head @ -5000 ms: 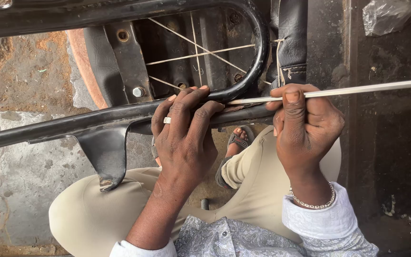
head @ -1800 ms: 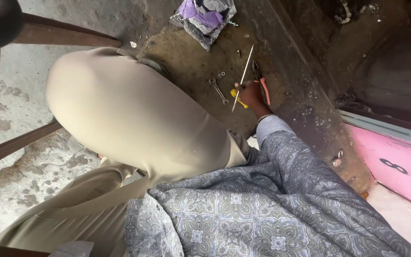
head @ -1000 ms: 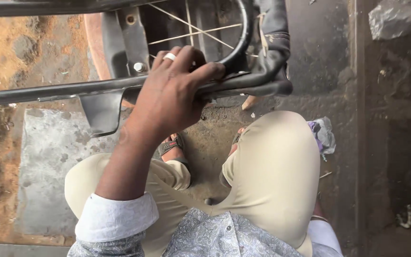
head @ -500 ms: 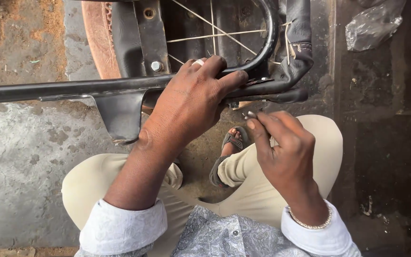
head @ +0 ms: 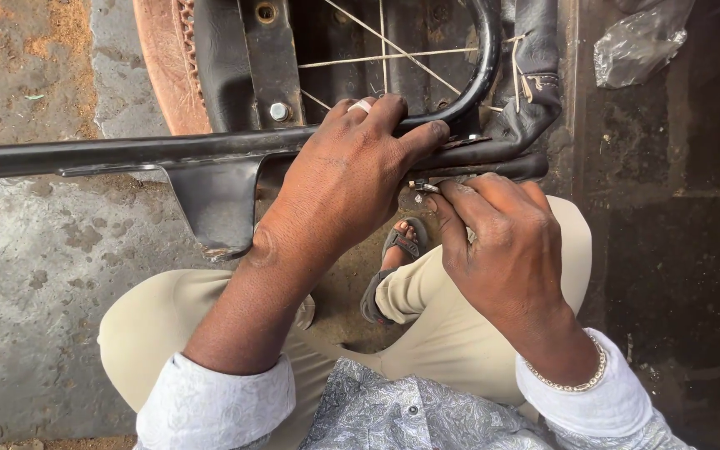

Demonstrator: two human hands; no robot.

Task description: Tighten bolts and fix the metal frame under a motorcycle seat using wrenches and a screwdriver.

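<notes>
Black steel frame tube (head: 127, 154): long axis runs left to right, ending right at a bend; likely rigid, heavy, best gripped around its bar. Left hand (head: 339, 179): fingers curled closed over the tube. Right hand (head: 502, 242): fingertips pinch a small metal fastener (head: 421, 187), just under the tube; light, easily dropped.

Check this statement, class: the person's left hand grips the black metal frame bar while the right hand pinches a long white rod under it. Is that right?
Not quite. In the head view the right hand pinches a small metal part, not a long white rod. The rest stands: the left hand grips the black metal frame bar.
</notes>
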